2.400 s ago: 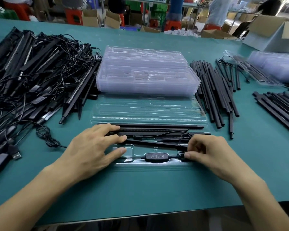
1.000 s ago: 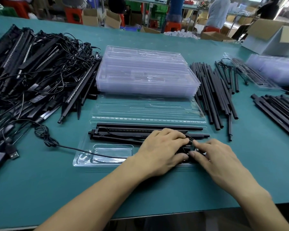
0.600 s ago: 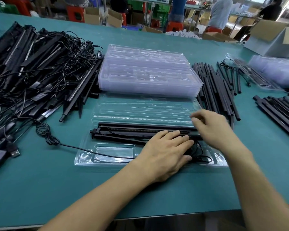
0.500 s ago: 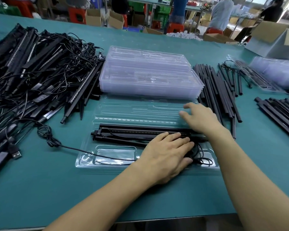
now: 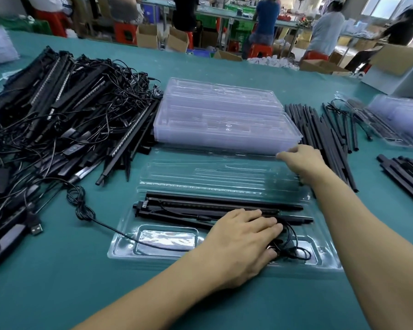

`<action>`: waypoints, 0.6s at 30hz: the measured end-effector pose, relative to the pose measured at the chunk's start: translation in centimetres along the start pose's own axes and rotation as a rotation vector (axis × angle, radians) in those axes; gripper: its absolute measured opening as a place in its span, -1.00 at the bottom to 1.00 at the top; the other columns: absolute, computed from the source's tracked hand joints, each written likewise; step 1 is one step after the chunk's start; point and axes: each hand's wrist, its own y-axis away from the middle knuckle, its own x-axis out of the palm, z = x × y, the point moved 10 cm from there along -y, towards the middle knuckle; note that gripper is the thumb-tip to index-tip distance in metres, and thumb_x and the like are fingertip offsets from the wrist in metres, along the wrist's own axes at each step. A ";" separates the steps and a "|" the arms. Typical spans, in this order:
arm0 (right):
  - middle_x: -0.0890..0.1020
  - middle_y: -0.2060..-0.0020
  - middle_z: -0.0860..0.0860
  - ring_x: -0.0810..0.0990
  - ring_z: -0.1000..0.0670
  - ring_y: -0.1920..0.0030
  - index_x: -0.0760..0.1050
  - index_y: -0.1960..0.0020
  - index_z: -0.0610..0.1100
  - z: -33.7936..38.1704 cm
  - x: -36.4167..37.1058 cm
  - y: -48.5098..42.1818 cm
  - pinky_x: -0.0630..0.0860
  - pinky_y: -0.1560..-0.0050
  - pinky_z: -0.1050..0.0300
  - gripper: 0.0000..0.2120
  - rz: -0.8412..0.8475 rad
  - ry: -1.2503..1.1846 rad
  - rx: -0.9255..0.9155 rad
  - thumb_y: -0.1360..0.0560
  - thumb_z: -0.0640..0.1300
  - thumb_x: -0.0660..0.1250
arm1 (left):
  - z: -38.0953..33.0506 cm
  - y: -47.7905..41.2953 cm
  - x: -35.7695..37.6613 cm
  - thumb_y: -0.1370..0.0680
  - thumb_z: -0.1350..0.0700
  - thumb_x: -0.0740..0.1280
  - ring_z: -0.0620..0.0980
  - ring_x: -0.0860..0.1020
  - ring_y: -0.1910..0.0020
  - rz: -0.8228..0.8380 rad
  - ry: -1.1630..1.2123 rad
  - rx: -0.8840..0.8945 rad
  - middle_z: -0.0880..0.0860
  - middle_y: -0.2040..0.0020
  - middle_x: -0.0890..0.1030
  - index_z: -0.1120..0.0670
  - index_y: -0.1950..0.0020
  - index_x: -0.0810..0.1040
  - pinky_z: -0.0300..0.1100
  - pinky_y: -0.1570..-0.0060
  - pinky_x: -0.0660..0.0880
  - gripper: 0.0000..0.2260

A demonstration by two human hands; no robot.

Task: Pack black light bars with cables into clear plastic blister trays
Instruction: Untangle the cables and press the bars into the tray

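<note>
Pressing: left hand, fingers straight, flat on coiled cable.
Right hand: fingers curled over lid, far right edge.
Light bars: lying inside open blister tray.

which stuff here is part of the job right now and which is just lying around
In use: open tray, light bars in it, coiled cable under left hand, tray lid at right hand.
Lying about: empty tray stack, tangled bar pile, loose black rods, cardboard boxes.
</note>
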 end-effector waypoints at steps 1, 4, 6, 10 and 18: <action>0.53 -0.04 -0.16 0.53 -0.14 0.14 0.53 0.02 -0.13 -0.3 -0.1 0.0 0.43 0.20 0.08 -0.73 -0.011 -0.023 0.005 -0.48 0.08 0.33 | 0.0 0.3 0.0 -0.68 -0.15 0.03 0.02 0.12 -0.57 -0.003 0.006 -0.002 -0.09 -0.58 0.21 -0.03 -0.60 0.14 -0.07 -0.52 0.04 -0.51; 0.51 0.06 -0.09 0.50 -0.07 0.25 0.44 -0.15 -0.09 -1.2 -0.2 0.1 0.36 0.29 0.14 -0.65 -0.019 -0.234 0.003 -0.45 0.07 0.36 | -0.1 0.8 0.0 -0.68 -0.15 0.03 0.01 0.10 -0.57 -0.003 0.031 -0.013 -0.09 -0.59 0.19 -0.04 -0.60 0.13 -0.09 -0.53 0.00 -0.50; 0.49 0.12 -0.08 0.45 -0.05 0.29 0.50 -0.08 -0.11 -1.4 -1.0 0.2 0.35 0.28 0.14 -0.68 -0.060 -0.426 -0.021 -0.44 0.06 0.37 | 0.0 1.0 0.0 -0.68 -0.16 0.03 -0.01 0.07 -0.58 -0.002 0.055 -0.021 -0.10 -0.59 0.18 -0.05 -0.60 0.12 -0.10 -0.53 -0.04 -0.50; 0.55 0.44 0.07 0.44 0.09 0.46 0.53 0.26 -0.10 -0.9 -3.7 2.4 0.37 0.39 0.28 -0.66 -0.094 -0.832 -0.055 -0.50 0.16 0.36 | 0.2 1.0 0.2 -0.68 -0.17 0.02 -0.04 0.04 -0.59 -0.004 0.063 -0.027 -0.13 -0.59 0.15 -0.08 -0.60 0.10 -0.11 -0.54 -0.10 -0.50; 0.56 0.42 0.10 0.46 0.08 0.32 0.60 0.39 -0.05 -3.1 -6.2 11.7 0.42 0.22 0.22 -0.62 0.088 -0.961 -0.365 -0.56 -0.13 0.20 | 0.6 -0.4 -0.4 -0.67 -0.15 0.08 -0.06 0.04 -0.58 -0.017 0.110 -0.004 -0.08 -0.59 0.19 -0.04 -0.57 0.19 -0.14 -0.55 -0.10 -0.52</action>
